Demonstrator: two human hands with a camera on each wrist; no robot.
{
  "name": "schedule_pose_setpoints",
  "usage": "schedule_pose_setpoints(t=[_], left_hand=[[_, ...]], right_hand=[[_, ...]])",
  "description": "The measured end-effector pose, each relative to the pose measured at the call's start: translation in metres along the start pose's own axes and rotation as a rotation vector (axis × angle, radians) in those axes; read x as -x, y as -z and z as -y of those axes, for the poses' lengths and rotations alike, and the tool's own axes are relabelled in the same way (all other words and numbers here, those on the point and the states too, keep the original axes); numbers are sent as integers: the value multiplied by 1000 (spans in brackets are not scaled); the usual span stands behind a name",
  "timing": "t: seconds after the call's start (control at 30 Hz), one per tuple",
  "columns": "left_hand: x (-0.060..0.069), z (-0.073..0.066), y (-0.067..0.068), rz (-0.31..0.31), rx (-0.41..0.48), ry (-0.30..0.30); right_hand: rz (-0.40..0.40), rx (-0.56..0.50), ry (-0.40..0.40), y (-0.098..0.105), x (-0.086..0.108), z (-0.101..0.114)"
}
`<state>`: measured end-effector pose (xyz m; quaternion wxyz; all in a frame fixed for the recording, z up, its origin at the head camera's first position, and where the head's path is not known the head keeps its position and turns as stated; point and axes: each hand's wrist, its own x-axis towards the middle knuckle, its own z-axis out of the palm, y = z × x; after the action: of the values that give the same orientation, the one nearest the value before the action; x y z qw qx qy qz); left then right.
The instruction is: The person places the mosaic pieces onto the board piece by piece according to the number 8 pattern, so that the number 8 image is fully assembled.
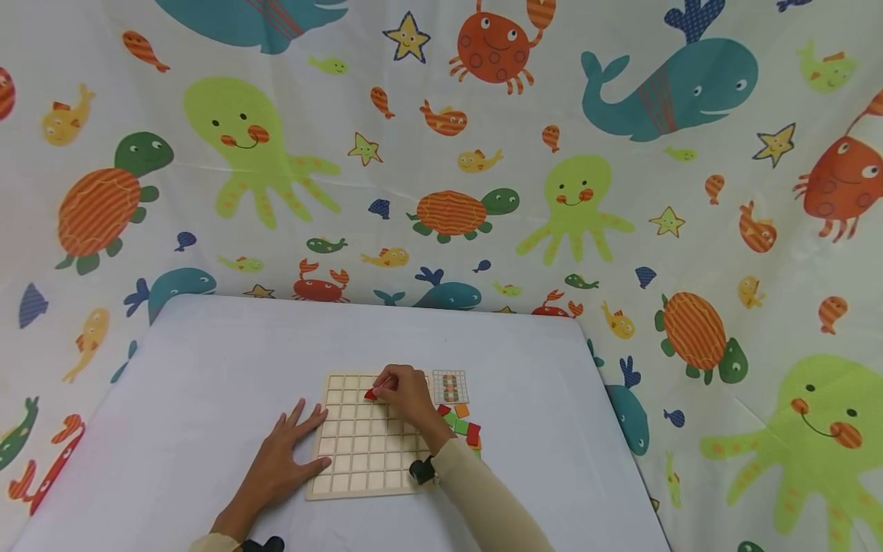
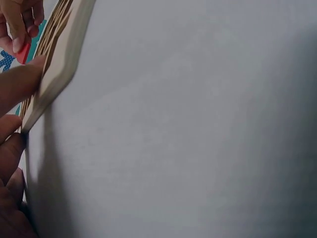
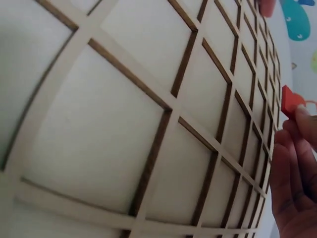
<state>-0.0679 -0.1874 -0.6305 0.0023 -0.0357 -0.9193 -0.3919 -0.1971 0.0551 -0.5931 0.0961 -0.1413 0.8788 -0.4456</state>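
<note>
A pale wooden grid board (image 1: 359, 445) with square cells lies on the table. My right hand (image 1: 407, 395) is over its far part and pinches a small red tile (image 1: 370, 395) between thumb and fingers. In the right wrist view that tile (image 3: 287, 102) is tilted, held off the cells. My left hand (image 1: 276, 464) lies at the board's left side, its fingers spread and touching the edge. The left wrist view catches the board's side (image 2: 67, 54) with the left fingers (image 2: 20, 87) against it.
Right of the board lies a small printed card (image 1: 450, 387) with a grid pattern. Below it are several loose tiles: orange (image 1: 461, 410), green (image 1: 461, 426) and red (image 1: 473, 435), partly behind the right forearm. A sea-animal curtain (image 1: 428, 153) hangs behind the white table (image 1: 228, 368).
</note>
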Motion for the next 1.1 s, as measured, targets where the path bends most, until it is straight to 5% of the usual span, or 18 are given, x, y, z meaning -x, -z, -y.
schedule_pose_setpoints(t=[0.73,1.1], left_hand=[[0,5,-6,-36,27,-45],[-2,6,-4,-30,17,-31]], right_hand=[[2,258,18,-24,-8,7],[-28,57,67,-5,1,0]])
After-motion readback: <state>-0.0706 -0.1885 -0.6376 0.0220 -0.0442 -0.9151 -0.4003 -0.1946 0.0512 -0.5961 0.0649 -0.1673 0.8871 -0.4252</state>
